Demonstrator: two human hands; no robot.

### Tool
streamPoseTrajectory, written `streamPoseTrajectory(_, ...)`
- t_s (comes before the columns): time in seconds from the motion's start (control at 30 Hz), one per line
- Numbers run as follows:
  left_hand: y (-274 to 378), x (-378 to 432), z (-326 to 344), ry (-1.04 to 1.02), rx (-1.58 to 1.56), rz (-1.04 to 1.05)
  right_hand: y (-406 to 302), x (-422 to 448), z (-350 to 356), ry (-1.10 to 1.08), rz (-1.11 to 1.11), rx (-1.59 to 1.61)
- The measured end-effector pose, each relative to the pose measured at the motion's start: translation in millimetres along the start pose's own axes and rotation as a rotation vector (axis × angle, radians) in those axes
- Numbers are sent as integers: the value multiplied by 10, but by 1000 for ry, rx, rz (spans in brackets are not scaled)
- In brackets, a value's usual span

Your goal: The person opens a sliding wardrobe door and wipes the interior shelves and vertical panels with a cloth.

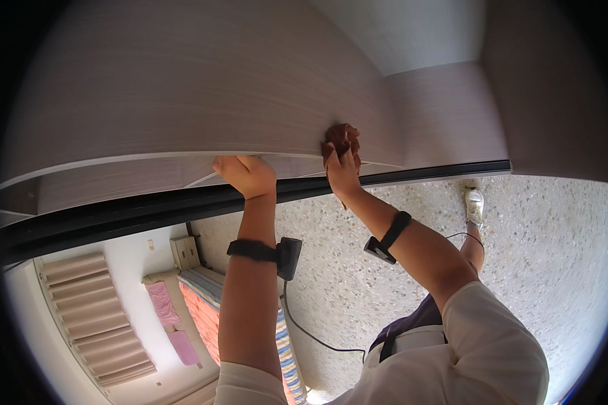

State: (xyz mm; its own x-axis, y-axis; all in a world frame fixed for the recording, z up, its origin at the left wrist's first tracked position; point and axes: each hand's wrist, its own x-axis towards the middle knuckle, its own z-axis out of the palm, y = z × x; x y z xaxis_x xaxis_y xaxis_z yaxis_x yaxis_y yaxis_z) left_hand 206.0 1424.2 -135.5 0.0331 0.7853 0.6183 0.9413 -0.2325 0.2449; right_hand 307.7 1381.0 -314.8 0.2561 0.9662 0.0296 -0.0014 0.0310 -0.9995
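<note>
A wood-grain shelf board (207, 91) spans the upper part of the view, with a pale front edge. My right hand (343, 169) holds a crumpled reddish-brown cloth (342, 137) against the board near its right end. My left hand (248, 174) is at the board's front edge, to the left of the cloth; its fingertips are partly hidden at the edge, and whether they grip the board I cannot tell. Black straps with small dark devices are on both forearms, and a thin cable hangs from the left one.
Black rails (182, 195) run along the cabinet front below the board. A side panel (552, 101) stands at the right. Behind me are a speckled floor (344, 268), a bed (202, 304) with colourful bedding, a small drawer cabinet (185, 252) and beige curtains (99, 319).
</note>
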Motion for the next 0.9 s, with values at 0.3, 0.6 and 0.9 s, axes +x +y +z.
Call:
streamPoseTrajectory(0.3, -175, -39, -25, 160, -216, 126, 152, 252, 32, -157, 208, -150)
streamPoseTrajectory(0.6, -200, -774, -376, -29, 279, 225, 449, 2596, -46, -80, 646, 40)
streamPoseTrajectory(0.9, 180, -882, -448, -152, 549, 202, 981, 4723, 188, -52, 439, 110)
